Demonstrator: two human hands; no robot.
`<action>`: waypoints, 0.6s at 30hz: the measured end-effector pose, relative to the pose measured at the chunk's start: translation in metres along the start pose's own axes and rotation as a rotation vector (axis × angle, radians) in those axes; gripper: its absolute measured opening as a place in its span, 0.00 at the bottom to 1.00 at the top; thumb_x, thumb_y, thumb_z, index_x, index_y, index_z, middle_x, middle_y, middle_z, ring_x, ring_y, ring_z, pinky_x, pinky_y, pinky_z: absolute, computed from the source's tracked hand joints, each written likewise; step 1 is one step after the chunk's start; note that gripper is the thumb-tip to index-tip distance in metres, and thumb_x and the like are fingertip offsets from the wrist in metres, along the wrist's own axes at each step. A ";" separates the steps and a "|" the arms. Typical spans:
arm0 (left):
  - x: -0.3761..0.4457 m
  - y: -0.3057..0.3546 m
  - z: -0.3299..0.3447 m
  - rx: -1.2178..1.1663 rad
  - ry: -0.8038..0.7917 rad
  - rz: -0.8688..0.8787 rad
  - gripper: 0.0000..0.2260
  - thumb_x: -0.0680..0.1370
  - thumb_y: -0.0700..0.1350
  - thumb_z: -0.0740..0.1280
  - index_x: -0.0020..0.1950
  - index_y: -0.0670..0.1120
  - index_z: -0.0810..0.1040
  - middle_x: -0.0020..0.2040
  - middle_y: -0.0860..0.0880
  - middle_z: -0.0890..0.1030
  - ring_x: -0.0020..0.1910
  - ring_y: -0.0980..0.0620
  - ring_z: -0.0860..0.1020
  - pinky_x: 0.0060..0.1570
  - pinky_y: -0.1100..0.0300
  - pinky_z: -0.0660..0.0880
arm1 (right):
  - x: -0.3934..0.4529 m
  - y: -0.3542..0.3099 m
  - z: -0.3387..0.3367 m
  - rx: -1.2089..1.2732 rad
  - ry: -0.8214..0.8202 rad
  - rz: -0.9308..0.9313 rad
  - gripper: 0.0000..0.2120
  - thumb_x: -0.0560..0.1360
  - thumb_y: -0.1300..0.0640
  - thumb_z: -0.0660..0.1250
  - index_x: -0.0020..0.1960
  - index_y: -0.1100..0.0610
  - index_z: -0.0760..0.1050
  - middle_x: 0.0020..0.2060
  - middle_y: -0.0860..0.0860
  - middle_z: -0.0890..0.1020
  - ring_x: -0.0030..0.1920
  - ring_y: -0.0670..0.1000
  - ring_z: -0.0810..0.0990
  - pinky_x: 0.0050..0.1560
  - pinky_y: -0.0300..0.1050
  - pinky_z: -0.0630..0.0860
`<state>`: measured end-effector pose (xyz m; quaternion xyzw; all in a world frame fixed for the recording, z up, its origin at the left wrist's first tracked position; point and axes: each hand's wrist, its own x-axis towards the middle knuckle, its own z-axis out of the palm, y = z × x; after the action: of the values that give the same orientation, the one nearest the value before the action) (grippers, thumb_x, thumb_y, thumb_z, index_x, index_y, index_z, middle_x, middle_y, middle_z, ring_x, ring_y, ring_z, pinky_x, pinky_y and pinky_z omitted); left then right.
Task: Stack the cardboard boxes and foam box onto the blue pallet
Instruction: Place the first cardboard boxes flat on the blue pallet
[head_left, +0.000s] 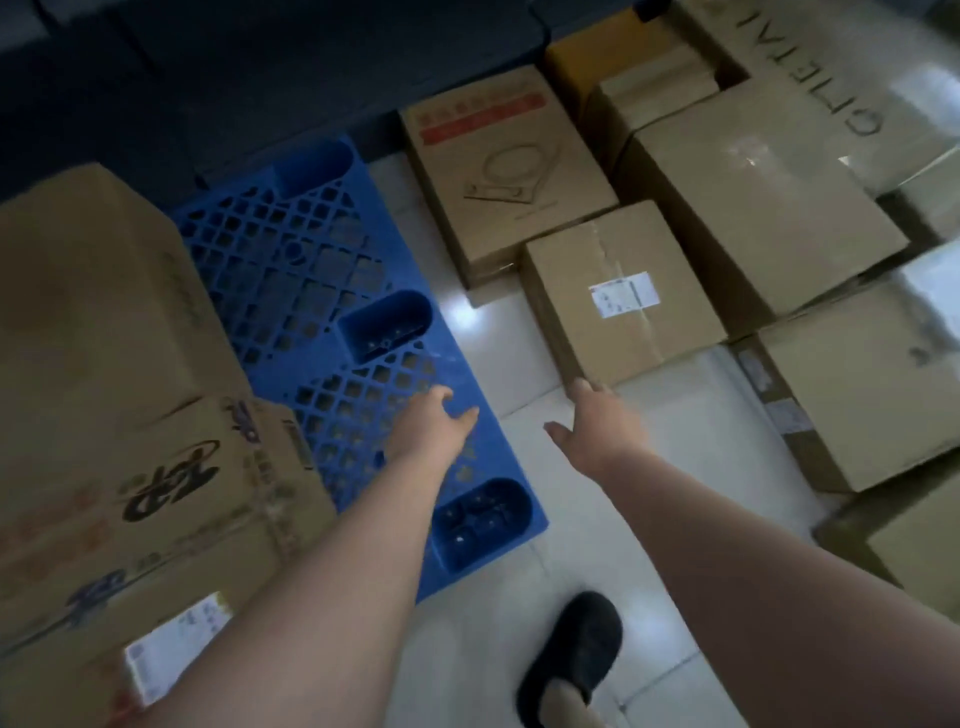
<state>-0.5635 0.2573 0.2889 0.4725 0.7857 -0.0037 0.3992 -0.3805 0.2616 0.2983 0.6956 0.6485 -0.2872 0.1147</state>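
Observation:
The blue pallet lies on the tiled floor, its lattice top bare on the right half. Two cardboard boxes stand on its left part: a plain tall one and a printed one nearer me. My left hand hovers open above the pallet's right edge, holding nothing. My right hand stretches forward with straight fingers, its tips at the near lower corner of a small taped box with a white label on the floor. No foam box is identifiable.
Several more cardboard boxes crowd the floor to the right: a flat box with a red stripe, a large plain box and another nearer. My foot in a dark slipper stands on the white tiles. A dark wall runs behind.

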 end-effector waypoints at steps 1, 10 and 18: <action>0.006 0.029 0.011 -0.007 -0.013 -0.002 0.23 0.77 0.56 0.63 0.69 0.48 0.68 0.69 0.45 0.69 0.65 0.44 0.71 0.58 0.51 0.70 | 0.012 0.024 -0.015 -0.010 0.018 -0.018 0.23 0.74 0.44 0.64 0.64 0.55 0.66 0.61 0.53 0.73 0.61 0.57 0.73 0.52 0.49 0.72; 0.106 0.203 0.113 -0.019 -0.082 -0.037 0.26 0.74 0.59 0.64 0.68 0.47 0.67 0.67 0.45 0.70 0.66 0.43 0.69 0.61 0.50 0.68 | 0.155 0.176 -0.081 0.108 0.064 0.193 0.29 0.71 0.40 0.66 0.66 0.53 0.65 0.61 0.52 0.73 0.59 0.56 0.75 0.47 0.50 0.75; 0.235 0.241 0.199 -0.049 -0.094 -0.305 0.32 0.73 0.58 0.67 0.70 0.44 0.63 0.67 0.41 0.69 0.66 0.40 0.69 0.64 0.48 0.69 | 0.319 0.262 -0.062 0.254 -0.015 0.333 0.42 0.65 0.39 0.72 0.71 0.54 0.60 0.69 0.53 0.67 0.64 0.56 0.72 0.52 0.50 0.75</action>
<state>-0.3147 0.4881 0.0943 0.3371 0.8287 -0.0671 0.4417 -0.1132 0.5270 0.1174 0.7999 0.4823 -0.3488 0.0766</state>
